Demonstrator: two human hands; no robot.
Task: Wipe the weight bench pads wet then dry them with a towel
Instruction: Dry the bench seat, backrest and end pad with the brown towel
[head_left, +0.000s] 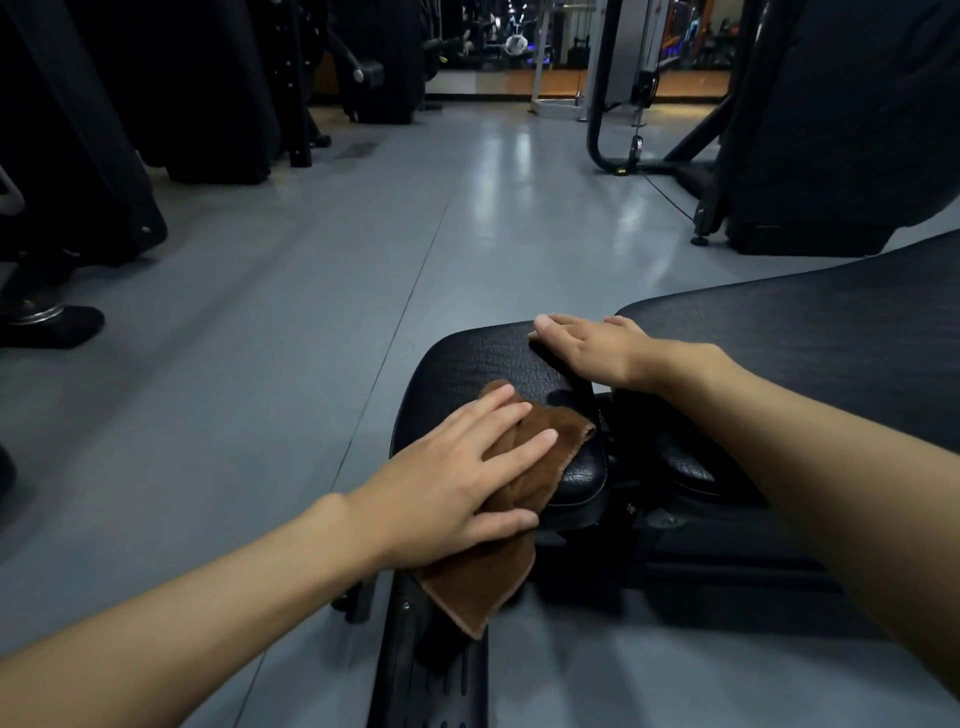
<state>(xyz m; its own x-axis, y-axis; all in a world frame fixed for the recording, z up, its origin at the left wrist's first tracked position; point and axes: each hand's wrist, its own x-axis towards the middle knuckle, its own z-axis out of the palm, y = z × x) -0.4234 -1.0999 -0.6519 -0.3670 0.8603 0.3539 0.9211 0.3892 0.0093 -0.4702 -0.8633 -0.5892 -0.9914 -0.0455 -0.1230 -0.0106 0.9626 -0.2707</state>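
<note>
The wipe of the seat pad (483, 358) seems to be in hand; whether this is the wet pass or the drying one cannot be told from the cloth (545, 452). The left hand (452, 478) presses the cloth flat on the pad's near corner, fingers (498, 410) straight and spread, none curled round it. The cloth lies under palm and fingers, one end hanging off the near edge. The right hand (587, 348) rests on the pad's far side, fingers relaxed, just beside the back pad (805, 332). The next move likely calls for sweeping the cloth across the bare pad with even pressure.
</note>
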